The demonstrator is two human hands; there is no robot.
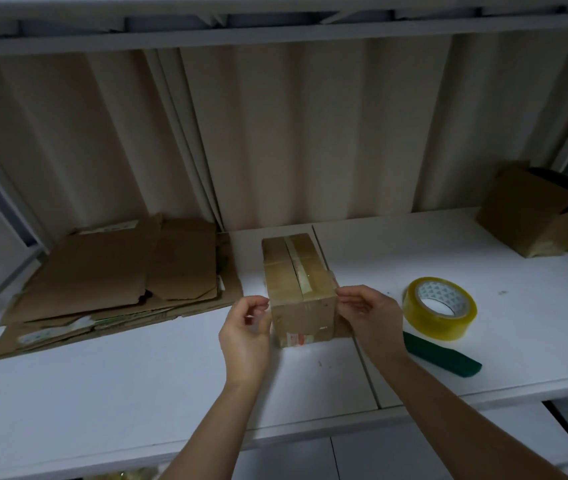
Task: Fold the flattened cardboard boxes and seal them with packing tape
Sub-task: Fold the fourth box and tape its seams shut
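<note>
— Where's the box?
— The box (298, 285) stands mid-bench, flaps closed, tape along its top seam.
— And the hands?
— The left hand (248, 329) and right hand (369, 315) flank its near corners, fingers curled, seemingly pinching a clear strip; I can't tell for sure.
— The tape?
— The tape roll (440, 308) lies toward the right end; flat boxes (116, 282) at the left end.

White shelf (137, 375); green tool (443, 356) on it; corrugated wall (310, 133) behind.

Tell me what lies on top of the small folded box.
A strip of clear tape runs along the top seam of the box. Nothing else sits there. The inside is closed off, unseen.
</note>
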